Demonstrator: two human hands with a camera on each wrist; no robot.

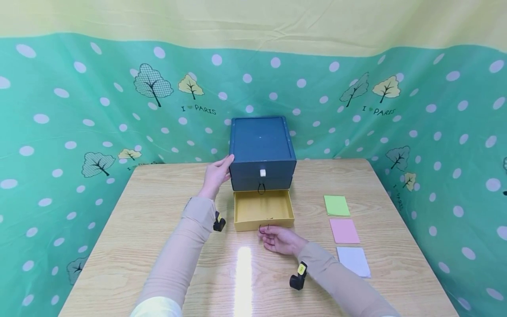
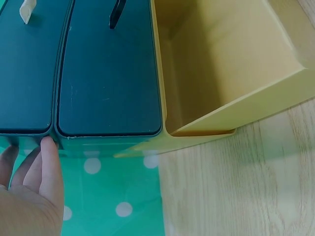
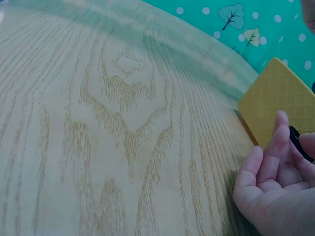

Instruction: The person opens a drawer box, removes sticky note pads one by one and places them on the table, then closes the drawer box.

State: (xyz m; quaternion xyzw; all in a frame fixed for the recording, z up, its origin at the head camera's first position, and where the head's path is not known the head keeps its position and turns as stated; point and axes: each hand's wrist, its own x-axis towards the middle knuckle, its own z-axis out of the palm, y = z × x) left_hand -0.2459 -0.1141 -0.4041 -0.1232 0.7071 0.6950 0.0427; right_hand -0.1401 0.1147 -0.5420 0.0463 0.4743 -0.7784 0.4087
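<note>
A dark blue drawer cabinet (image 1: 259, 138) stands at the back middle of the table. From its yellow bottom level a yellow drawer (image 1: 263, 224) is pulled out, with nothing seen inside. My left hand (image 1: 217, 175) rests its fairly straight fingers against the cabinet's left side, near the upper blue drawer (image 2: 27, 73). At the yellow drawer's front, my right hand (image 1: 282, 240) pinches a black loop handle (image 3: 294, 137) between thumb and fingers. Above the drawer, the closed lower blue drawer (image 2: 110, 73) carries another black loop (image 1: 261, 188); the upper one has a white tab (image 1: 262, 173).
On the right of the wooden table (image 1: 166, 189) lie green (image 1: 336, 205), pink (image 1: 344, 231) and pale white-blue (image 1: 354, 261) paper squares in a column. A green dotted cloth (image 1: 253, 83) hangs right behind the cabinet and along both sides.
</note>
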